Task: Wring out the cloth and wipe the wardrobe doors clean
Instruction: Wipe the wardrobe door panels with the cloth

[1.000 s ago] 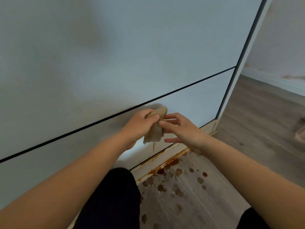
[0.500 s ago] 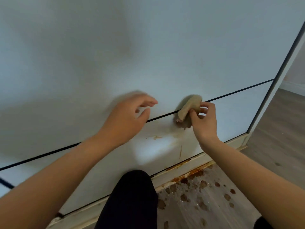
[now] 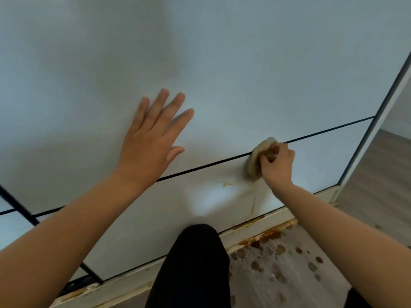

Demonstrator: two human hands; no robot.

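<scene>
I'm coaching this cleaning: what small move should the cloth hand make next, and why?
Probably slide the balled beige cloth, gripped by the right hand, down and left across the pale grey wardrobe door: brown streaks show just below it.

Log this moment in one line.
step: wiping | right hand: grips cloth against wardrobe door | left hand: flat on door | brown streaks: below cloth

The wardrobe door is plain pale blue-grey, crossed by thin black lines. The cloth is dull beige-tan. Thin orange-brown streaks mark the door's lower panel, toward its bottom edge. The plinth beneath is cream, blotched rusty orange along its edge. The floor is grey wood-grain, dotted with brown spots near the plinth. The trouser leg is plain black.
</scene>
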